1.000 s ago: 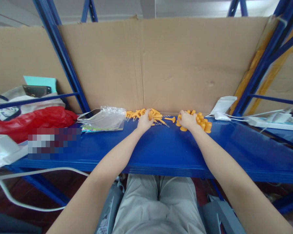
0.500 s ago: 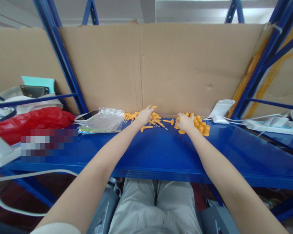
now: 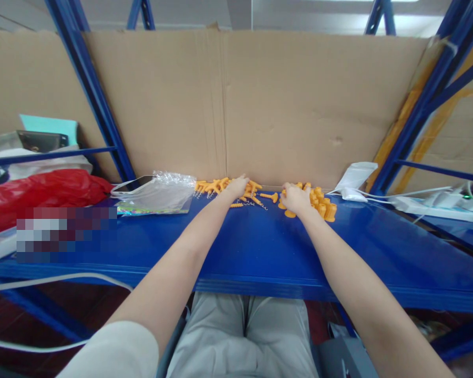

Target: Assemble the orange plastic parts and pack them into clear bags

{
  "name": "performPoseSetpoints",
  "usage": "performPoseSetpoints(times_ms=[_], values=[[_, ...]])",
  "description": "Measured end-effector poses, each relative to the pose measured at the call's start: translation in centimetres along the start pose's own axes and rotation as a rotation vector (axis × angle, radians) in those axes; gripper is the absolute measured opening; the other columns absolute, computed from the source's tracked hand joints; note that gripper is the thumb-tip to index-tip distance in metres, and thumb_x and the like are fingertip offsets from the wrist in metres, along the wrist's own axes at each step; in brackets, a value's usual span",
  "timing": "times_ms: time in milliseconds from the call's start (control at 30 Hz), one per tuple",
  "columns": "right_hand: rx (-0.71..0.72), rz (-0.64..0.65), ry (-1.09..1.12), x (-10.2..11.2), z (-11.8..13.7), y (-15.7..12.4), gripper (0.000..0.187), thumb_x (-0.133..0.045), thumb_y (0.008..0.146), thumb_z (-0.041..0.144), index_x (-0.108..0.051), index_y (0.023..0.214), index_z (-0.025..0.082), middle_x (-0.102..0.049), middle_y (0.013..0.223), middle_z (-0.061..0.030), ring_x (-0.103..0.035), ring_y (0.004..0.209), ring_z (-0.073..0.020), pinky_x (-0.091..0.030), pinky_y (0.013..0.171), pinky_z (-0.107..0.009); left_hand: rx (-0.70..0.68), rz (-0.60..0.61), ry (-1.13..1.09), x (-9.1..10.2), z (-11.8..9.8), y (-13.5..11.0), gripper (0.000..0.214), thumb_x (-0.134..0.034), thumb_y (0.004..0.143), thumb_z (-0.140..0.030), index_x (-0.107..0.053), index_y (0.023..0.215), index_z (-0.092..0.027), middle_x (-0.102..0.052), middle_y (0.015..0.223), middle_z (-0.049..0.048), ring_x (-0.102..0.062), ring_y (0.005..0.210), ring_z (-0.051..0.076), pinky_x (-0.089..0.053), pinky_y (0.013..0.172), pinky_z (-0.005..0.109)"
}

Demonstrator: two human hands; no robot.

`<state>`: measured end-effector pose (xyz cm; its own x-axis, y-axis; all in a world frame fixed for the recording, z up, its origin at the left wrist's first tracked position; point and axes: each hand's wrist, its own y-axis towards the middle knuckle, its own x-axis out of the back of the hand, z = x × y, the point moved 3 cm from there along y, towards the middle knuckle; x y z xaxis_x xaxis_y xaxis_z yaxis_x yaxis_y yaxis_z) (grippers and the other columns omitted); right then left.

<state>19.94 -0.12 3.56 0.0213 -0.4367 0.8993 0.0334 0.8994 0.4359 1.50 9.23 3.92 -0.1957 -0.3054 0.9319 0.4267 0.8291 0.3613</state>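
Observation:
My left hand (image 3: 237, 188) reaches over a pile of orange pieces with small metal chains (image 3: 216, 185) at the back of the blue shelf. Its fingers are bent closed, and what they hold, if anything, is hidden. On the right, my right hand (image 3: 296, 199) is curled over the left side of a cluster of orange cup-like pieces (image 3: 319, 202); its fingertips are hidden among them. A round orange base (image 3: 289, 213) shows just below that hand. Between both hands lies a single orange screw-shaped piece (image 3: 268, 197) with a wide end.
Clear plastic bags (image 3: 157, 194) lie left of the piles, beside a red bag (image 3: 43, 194). A white packet (image 3: 355, 181) and a power strip with cables (image 3: 437, 206) are on the right. A cardboard panel (image 3: 279, 110) stands behind, between blue posts (image 3: 90, 94).
An orange piece that stuck out at my left fingertips is no longer visible there. My left hand shifted slightly; my right hand stays at the cup-like pieces. The view moved a little.

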Motion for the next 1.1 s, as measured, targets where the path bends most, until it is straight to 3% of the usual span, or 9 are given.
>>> performPoseSetpoints(times_ms=[167,267,400,533,667,733,833,1000,1100], values=[[-0.007,0.009,0.011,0.1,0.1,0.0,0.034,-0.040,0.090,0.019,-0.060,0.117,0.014,-0.066,0.120,-0.0163,-0.059,0.113,-0.0314,-0.029,0.099,-0.053,0.040,0.048,0.021,-0.5,0.7,-0.1,0.055,-0.053,0.075,-0.002,-0.055,0.129,-0.016,-0.057,0.137,0.0139,-0.057,0.122,0.023,-0.044,0.101,0.029],[-0.008,0.017,0.012,0.2,0.2,-0.1,0.034,-0.040,0.089,0.019,-0.060,0.116,0.014,-0.067,0.121,-0.0158,-0.059,0.113,-0.0313,-0.029,0.099,-0.052,0.080,0.022,-0.032,1.0,1.1,0.0,0.060,-0.055,0.071,-0.003,-0.055,0.130,-0.017,-0.062,0.131,0.0129,-0.058,0.120,0.024,-0.045,0.099,0.029],[-0.006,0.018,-0.003,0.3,0.3,-0.1,0.033,-0.041,0.089,0.020,-0.060,0.116,0.015,-0.066,0.121,-0.0150,-0.059,0.113,-0.0302,-0.029,0.099,-0.050,0.130,0.014,-0.135,3.8,1.6,-0.4,0.047,-0.057,0.071,-0.008,-0.065,0.116,-0.017,-0.069,0.119,0.0116,-0.063,0.111,0.025,-0.048,0.092,0.028],[-0.005,0.022,-0.027,0.3,0.2,-0.2,0.032,-0.042,0.089,0.021,-0.061,0.113,0.015,-0.067,0.119,-0.0149,-0.059,0.113,-0.0300,-0.028,0.099,-0.049,0.158,-0.017,-0.225,5.1,1.4,-2.7,0.034,-0.055,0.079,-0.016,-0.068,0.110,-0.014,-0.072,0.108,0.0113,-0.068,0.099,0.022,-0.050,0.086,0.027],[-0.002,0.028,-0.043,0.2,0.2,-0.2,0.031,-0.042,0.089,0.022,-0.064,0.110,0.014,-0.067,0.118,-0.0150,-0.059,0.112,-0.0302,-0.028,0.099,-0.051,0.125,-0.179,-0.206,3.9,0.9,-6.4,0.035,-0.049,0.085,-0.016,-0.065,0.116,-0.015,-0.069,0.118,0.0113,-0.063,0.112,0.023,-0.047,0.096,0.031],[-0.008,0.037,-0.037,0.2,0.1,-0.2,0.032,-0.041,0.090,0.022,-0.065,0.109,0.015,-0.067,0.118,-0.0147,-0.059,0.113,-0.0300,-0.028,0.100,-0.051,0.036,-0.095,-0.184,2.4,0.7,-7.5,0.032,-0.053,0.082,-0.014,-0.069,0.109,-0.017,-0.069,0.119,0.0099,-0.061,0.115,0.023,-0.045,0.100,0.032],[-0.033,0.057,-0.004,0.4,0.0,-0.2,0.032,-0.041,0.090,0.022,-0.066,0.109,0.017,-0.067,0.119,-0.0137,-0.058,0.115,-0.0294,-0.029,0.101,-0.051,0.059,-0.028,-0.145,1.0,1.4,-7.8,0.028,-0.056,0.079,-0.014,-0.072,0.102,-0.020,-0.072,0.110,0.0076,-0.063,0.109,0.023,-0.046,0.100,0.033],[-0.072,0.070,0.055,1.1,-0.4,0.0,0.033,-0.041,0.089,0.024,-0.068,0.107,0.021,-0.069,0.118,-0.0103,-0.059,0.114,-0.0276,-0.034,0.097,-0.047,0.163,-0.014,-0.017,0.8,2.8,-7.3,0.024,-0.064,0.077,-0.028,-0.070,0.099,-0.018,-0.072,0.107,0.0094,-0.063,0.109,0.025,-0.047,0.097,0.033],[-0.097,0.032,0.039,1.8,-0.7,0.2,0.033,-0.040,0.090,0.023,-0.069,0.106,0.021,-0.071,0.114,-0.0116,-0.061,0.111,-0.0272,-0.036,0.095,-0.044,0.240,0.077,-0.002,0.9,2.8,-7.6,0.020,-0.069,0.075,-0.035,-0.070,0.087,-0.019,-0.073,0.098,0.0108,-0.065,0.105,0.028,-0.049,0.093,0.037]])
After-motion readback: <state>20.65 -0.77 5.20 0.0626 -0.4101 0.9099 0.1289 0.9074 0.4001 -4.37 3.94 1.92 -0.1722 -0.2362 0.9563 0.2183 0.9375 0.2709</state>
